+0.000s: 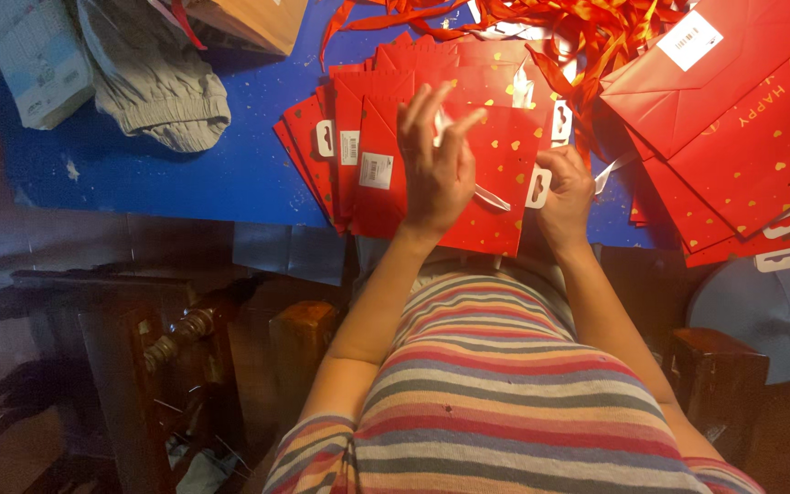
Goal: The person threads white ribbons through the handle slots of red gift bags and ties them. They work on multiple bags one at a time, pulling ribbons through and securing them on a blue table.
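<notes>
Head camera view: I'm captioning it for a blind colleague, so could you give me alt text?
Seen from above, a person's left hand, fingers spread, and right hand work on the top red gift bag of a fanned stack on a blue table. More red bags lie to the right, tangled red ribbons behind, a grey garment at left.

Gift bags on table, ribbons behind.
</notes>
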